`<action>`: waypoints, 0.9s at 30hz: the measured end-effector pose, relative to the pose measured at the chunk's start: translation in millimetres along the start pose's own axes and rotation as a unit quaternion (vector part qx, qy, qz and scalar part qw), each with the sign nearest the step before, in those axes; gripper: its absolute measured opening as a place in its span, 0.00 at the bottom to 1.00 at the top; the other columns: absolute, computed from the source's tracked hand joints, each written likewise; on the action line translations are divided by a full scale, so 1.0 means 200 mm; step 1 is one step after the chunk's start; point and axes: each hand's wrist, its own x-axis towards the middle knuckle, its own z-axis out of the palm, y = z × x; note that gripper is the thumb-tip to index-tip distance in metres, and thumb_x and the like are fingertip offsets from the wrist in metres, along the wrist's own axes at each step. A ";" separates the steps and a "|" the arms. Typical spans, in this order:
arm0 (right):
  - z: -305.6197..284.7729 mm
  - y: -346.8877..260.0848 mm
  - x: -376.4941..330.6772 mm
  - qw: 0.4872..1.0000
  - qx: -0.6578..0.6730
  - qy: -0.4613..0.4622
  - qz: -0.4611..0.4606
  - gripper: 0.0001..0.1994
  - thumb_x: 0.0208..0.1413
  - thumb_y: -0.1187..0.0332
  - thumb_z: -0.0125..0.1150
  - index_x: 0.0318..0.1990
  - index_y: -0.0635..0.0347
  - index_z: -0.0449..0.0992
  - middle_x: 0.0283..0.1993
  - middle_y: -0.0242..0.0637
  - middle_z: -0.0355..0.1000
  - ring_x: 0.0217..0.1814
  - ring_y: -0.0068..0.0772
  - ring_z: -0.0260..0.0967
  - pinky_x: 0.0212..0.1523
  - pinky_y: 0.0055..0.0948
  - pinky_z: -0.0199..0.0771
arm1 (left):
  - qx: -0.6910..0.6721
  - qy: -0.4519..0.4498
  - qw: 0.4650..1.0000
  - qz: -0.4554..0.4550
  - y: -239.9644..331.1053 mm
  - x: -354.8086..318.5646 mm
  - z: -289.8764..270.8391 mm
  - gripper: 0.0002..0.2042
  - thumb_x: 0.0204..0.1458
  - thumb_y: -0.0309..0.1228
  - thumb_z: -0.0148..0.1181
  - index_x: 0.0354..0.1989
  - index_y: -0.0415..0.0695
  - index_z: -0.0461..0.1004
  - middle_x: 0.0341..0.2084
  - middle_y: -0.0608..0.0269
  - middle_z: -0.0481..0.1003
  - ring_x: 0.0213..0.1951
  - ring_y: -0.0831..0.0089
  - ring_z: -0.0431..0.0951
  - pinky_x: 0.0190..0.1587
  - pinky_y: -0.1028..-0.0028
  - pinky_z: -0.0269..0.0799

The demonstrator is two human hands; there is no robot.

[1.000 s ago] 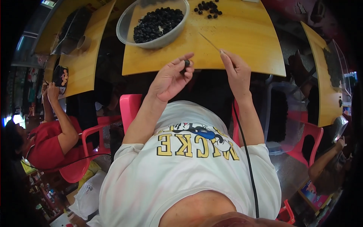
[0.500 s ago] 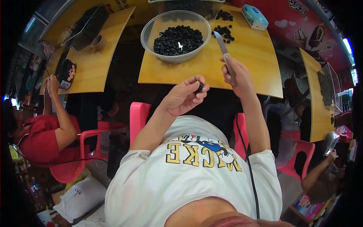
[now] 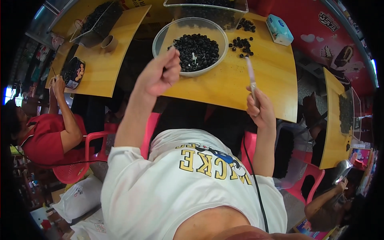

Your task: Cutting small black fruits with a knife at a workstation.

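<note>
My left hand (image 3: 160,76) is raised over the left rim of a round translucent plastic bowl (image 3: 163,38). Its fingers are curled closed, and whatever they hold, if anything, is hidden. Small round black pieces (image 3: 205,50) lie heaped in the bowl; some show a ring-like end. Over the table's front edge, my right hand (image 3: 263,110) is wrapped round the handle of a small knife (image 3: 250,71). The blade points up and away from me, its tip close to a loose group of the same black pieces (image 3: 241,45) right of the bowl.
A clear bin (image 3: 208,15) of black pieces stands behind the bowl on the yellow table (image 3: 224,90). A blue tissue pack (image 3: 280,32) sits at the far right. At the left table, a person in red (image 3: 52,136) works beside a black bowl (image 3: 73,72). Another person's arm (image 3: 326,198) shows at lower right.
My left hand has moved left and away from me to the bowl; the black piece seen in its fingers no longer shows. My right hand with the knife is slightly farther right and nearer me.
</note>
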 end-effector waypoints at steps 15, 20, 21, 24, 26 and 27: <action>-0.15 0.00 -0.06 0.990 0.079 0.073 -0.095 0.15 0.64 0.63 0.41 0.47 0.67 0.66 0.21 0.29 0.61 0.14 0.13 0.47 0.14 0.13 0.47 | 0.872 0.103 0.475 0.052 0.20 0.70 -0.06 0.10 0.43 0.29 0.62 0.35 0.42 0.79 0.31 0.52 0.78 0.37 0.57 0.77 0.41 0.66 0.71; -0.18 0.02 -0.07 0.989 0.094 0.061 -0.095 0.15 0.64 0.63 0.41 0.47 0.67 0.66 0.21 0.29 0.61 0.14 0.14 0.47 0.14 0.14 0.47 | 0.867 0.078 0.491 0.044 0.20 0.74 -0.15 0.12 0.43 0.29 0.64 0.38 0.42 0.78 0.25 0.54 0.75 0.29 0.63 0.76 0.35 0.68 0.70; -0.19 0.02 -0.07 0.989 0.100 0.057 -0.094 0.15 0.64 0.63 0.41 0.47 0.67 0.66 0.21 0.29 0.61 0.14 0.14 0.47 0.14 0.14 0.48 | 0.851 0.072 0.519 0.033 0.21 0.74 -0.15 0.11 0.43 0.29 0.64 0.37 0.41 0.78 0.24 0.57 0.75 0.28 0.67 0.75 0.33 0.70 0.70; -0.18 0.02 -0.08 0.989 0.085 0.075 -0.095 0.16 0.64 0.63 0.40 0.48 0.67 0.66 0.20 0.29 0.61 0.14 0.14 0.46 0.14 0.14 0.47 | 0.641 0.095 0.761 0.030 0.24 0.68 -0.11 0.09 0.46 0.28 0.63 0.35 0.38 0.77 0.24 0.63 0.74 0.24 0.77 0.70 0.29 0.76 0.67; -0.15 0.03 -0.09 0.988 0.074 0.079 -0.107 0.16 0.64 0.62 0.39 0.48 0.67 0.66 0.20 0.29 0.60 0.14 0.14 0.46 0.15 0.15 0.47 | 0.397 0.078 0.915 0.007 0.22 0.57 -0.03 0.08 0.50 0.25 0.59 0.38 0.36 0.72 0.30 0.62 0.73 0.23 0.85 0.65 0.23 0.86 0.62; -0.15 0.03 -0.08 0.988 0.059 0.079 -0.122 0.17 0.64 0.62 0.38 0.48 0.67 0.66 0.20 0.29 0.60 0.14 0.14 0.46 0.15 0.15 0.47 | 0.271 0.050 0.961 -0.009 0.20 0.52 -0.01 0.09 0.51 0.23 0.57 0.40 0.36 0.70 0.32 0.60 0.72 0.22 0.86 0.65 0.22 0.89 0.60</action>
